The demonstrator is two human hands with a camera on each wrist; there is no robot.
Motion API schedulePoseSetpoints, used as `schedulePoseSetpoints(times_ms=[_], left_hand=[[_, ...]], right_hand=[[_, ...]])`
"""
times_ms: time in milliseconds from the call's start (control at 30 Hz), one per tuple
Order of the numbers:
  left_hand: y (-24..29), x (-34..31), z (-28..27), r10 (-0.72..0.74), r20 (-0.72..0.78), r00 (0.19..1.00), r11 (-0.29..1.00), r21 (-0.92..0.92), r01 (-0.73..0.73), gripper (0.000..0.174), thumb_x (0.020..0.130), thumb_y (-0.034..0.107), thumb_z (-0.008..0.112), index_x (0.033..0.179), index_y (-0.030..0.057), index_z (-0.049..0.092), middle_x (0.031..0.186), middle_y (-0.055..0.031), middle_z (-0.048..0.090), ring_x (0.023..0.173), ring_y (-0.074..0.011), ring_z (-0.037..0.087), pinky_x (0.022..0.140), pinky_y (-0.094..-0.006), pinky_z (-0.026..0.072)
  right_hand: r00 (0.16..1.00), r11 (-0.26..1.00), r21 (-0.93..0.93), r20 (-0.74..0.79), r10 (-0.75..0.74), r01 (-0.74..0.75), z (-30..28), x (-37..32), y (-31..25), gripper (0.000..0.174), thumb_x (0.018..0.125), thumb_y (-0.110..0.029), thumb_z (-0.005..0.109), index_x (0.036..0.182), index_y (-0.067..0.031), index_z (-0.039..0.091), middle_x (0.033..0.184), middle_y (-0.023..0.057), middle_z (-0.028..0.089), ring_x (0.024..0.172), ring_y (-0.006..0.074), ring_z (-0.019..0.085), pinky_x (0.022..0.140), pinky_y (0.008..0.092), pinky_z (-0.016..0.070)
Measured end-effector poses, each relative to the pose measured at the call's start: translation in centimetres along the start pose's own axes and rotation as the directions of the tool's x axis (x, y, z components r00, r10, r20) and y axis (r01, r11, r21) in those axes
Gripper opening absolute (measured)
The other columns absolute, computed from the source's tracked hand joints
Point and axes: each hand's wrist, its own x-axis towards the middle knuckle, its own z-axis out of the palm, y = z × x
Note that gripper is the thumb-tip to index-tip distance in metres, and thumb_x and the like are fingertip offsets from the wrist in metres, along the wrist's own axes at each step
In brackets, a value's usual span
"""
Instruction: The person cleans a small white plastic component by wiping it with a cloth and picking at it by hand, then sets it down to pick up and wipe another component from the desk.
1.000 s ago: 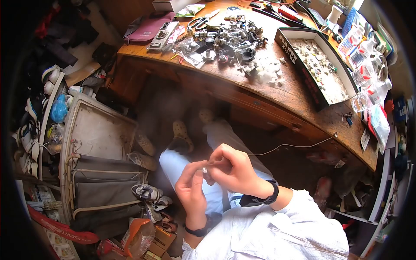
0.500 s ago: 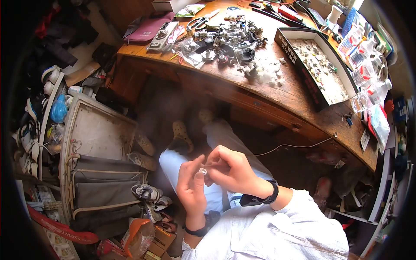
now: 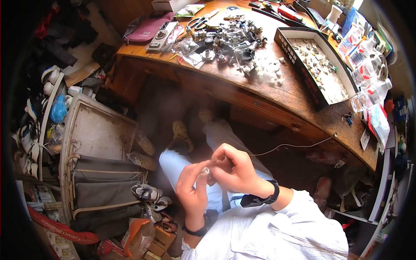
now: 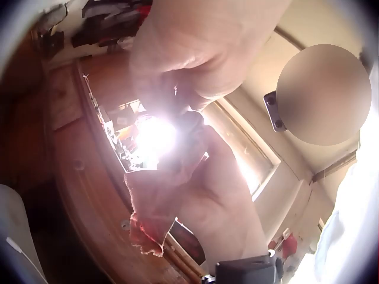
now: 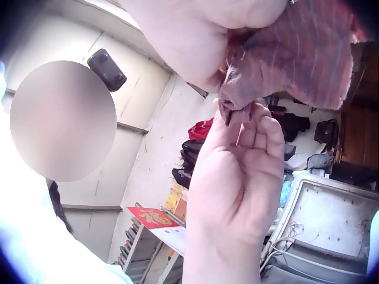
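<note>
I sit at a curved wooden desk [image 3: 277,104] strewn with metal parts [image 3: 229,41], a black tray [image 3: 291,56] and scissors [image 3: 200,21]; shoes [image 3: 149,190] crowd the floor. Over my lap, between my 2 hands, is a small pale piece [image 3: 204,171] (too tiny to make out its shape). My left hand [image 3: 193,193] pinches it; my right hand [image 3: 236,171], fingers curled, grips its other side.

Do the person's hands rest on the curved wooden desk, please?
No, left hand and right hand meet above the lap, below the desk.
</note>
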Motion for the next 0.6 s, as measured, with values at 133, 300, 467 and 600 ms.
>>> schedulePoseSetpoints(times_ms=[133,300,467,600], left_hand=[[-0.1,-0.3,0.4,0.044,0.005,0.999,0.996,0.081,-0.044,0.022,0.091,0.007,0.065,0.111,0.0001,0.072,0.097,-0.0117,0.068,0.085,-0.0219,0.064,0.078,-0.0307,0.0503],[0.0,-0.2,0.3,0.017,-0.007,1.0,0.999,0.041,-0.017,0.026,0.088,0.004,0.061,0.112,-0.0008,0.071,0.097,-0.0127,0.068,0.086,-0.0229,0.065,0.079,-0.0318,0.0506],[0.2,0.2,0.1,0.036,0.077,0.996,0.994,0.102,-0.044,0.03,0.082,0.002,0.059,0.11,-0.0013,0.071,0.097,-0.0127,0.067,0.085,-0.0223,0.063,0.078,-0.032,0.05],[-0.7,-0.3,0.0,0.002,0.061,0.998,1.0,0.01,-0.002,0.033,0.086,0.001,0.058,0.118,-0.0022,0.067,0.097,-0.0103,0.066,0.086,-0.0188,0.062,0.079,-0.0302,0.0499]], right_hand=[[0.996,0.989,-0.147,-0.078,-0.033,0.022,0.0,0.1,-0.2,0.01,0.091,0.003,0.058,0.098,0.0025,0.052,0.078,0.0063,0.065,0.07,0.0088,0.068,0.059,0.023,0.0559],[0.996,0.977,-0.202,-0.046,-0.071,0.06,-0.1,0.0,0.2,0.011,0.089,0.002,0.061,0.097,0.0027,0.054,0.078,0.0057,0.065,0.069,0.0069,0.065,0.058,0.022,0.053],[0.99,0.95,-0.287,-0.033,-0.135,0.12,-0.1,0.0,0.1,0.011,0.088,0.003,0.061,0.097,0.0029,0.055,0.076,0.0044,0.065,0.069,0.0063,0.065,0.058,0.0216,0.0519],[0.993,0.985,-0.155,-0.079,-0.085,0.072,0.2,0.1,-0.1,0.011,0.089,0.003,0.061,0.097,0.0031,0.054,0.076,0.0048,0.066,0.071,0.0077,0.067,0.06,0.0217,0.0538]])
